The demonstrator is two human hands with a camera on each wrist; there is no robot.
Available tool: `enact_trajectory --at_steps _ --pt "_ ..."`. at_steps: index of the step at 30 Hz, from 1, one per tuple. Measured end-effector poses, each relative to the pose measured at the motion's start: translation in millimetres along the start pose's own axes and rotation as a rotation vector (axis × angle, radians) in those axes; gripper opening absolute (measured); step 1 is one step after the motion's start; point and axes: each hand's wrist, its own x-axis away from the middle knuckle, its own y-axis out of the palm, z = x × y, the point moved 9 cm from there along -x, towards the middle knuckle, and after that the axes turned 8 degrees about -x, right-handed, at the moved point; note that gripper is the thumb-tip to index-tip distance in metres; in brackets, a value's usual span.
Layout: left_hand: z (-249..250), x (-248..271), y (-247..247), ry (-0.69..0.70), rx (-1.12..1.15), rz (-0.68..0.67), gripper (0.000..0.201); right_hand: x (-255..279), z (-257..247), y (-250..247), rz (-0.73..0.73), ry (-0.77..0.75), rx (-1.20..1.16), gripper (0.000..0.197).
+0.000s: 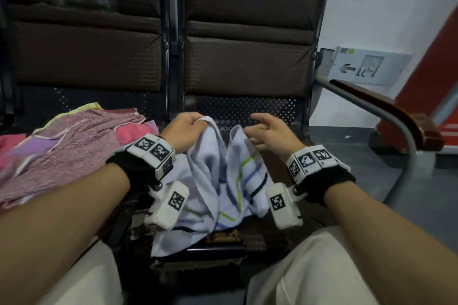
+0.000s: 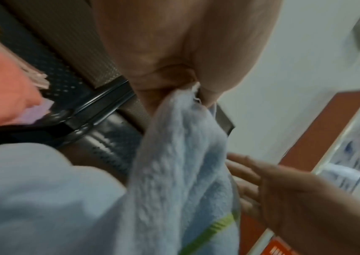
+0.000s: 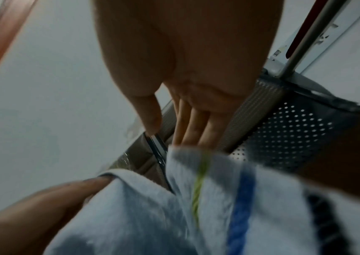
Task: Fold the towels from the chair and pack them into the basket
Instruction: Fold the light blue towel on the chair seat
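A white towel (image 1: 213,181) with green, blue and dark stripes hangs crumpled over the front of the right chair seat (image 1: 247,109), between my knees. My left hand (image 1: 190,125) pinches one top corner and lifts it; the left wrist view shows that corner of the towel (image 2: 174,155) squeezed in the left hand (image 2: 194,88). My right hand (image 1: 257,130) is beside a second raised edge, its fingers (image 3: 188,120) straight against the towel (image 3: 218,198), thumb apart. No basket is in view.
A pile of pink, purple and yellow towels (image 1: 62,151) lies on the left seat. A metal armrest with a wooden top (image 1: 386,111) curves along the right. A red panel (image 1: 433,69) leans on the wall. My legs frame the seat's front edge.
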Motion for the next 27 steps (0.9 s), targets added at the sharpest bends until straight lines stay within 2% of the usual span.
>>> enact_trajectory --at_steps 3,6,8,11,12,14,15,18,19,22,24,27 --pt "-32.3 7.5 31.7 -0.095 -0.038 -0.176 0.018 6.6 41.7 9.3 -0.150 0.205 0.230 0.065" --pt "-55.1 11.6 50.3 -0.160 -0.064 -0.305 0.012 14.5 72.9 -3.7 -0.212 0.319 0.657 0.067" --pt "-67.9 17.0 58.1 -0.219 -0.118 -0.374 0.020 18.9 85.8 -13.1 -0.261 0.369 0.898 0.064" --pt "-87.9 31.5 71.4 -0.346 -0.225 -0.553 0.043 24.5 101.9 -16.4 -0.330 0.447 1.006 0.059" --pt "-91.1 37.5 74.9 -0.347 -0.310 -0.628 0.047 25.6 105.6 -14.4 -0.348 0.454 1.027 0.059" --pt "-90.7 43.9 79.1 -0.271 -0.518 -0.721 0.048 25.0 108.1 -7.0 -0.378 0.419 1.078 0.057" --pt "-88.1 44.4 80.4 -0.223 -0.593 -0.734 0.045 23.9 109.2 -2.3 -0.404 0.389 1.098 0.050" --pt "-78.8 42.5 79.3 -0.150 -0.629 -0.718 0.031 23.0 114.3 9.9 -0.483 0.333 1.176 0.016" --pt "-75.1 41.5 76.7 -0.147 -0.586 -0.699 0.029 21.8 115.2 11.2 -0.484 0.327 1.201 0.013" --pt "-58.0 32.9 63.4 -0.144 -0.319 -0.565 0.022 15.8 107.8 16.8 -0.441 0.317 1.165 0.021" --pt "-45.1 24.3 44.4 -0.147 -0.152 -0.395 0.021 7.7 83.4 22.2 -0.325 0.235 1.000 0.022" --pt "-26.2 16.0 21.7 -0.161 0.174 -0.232 0.022 1.5 17.0 23.3 -0.051 -0.071 0.653 0.016"
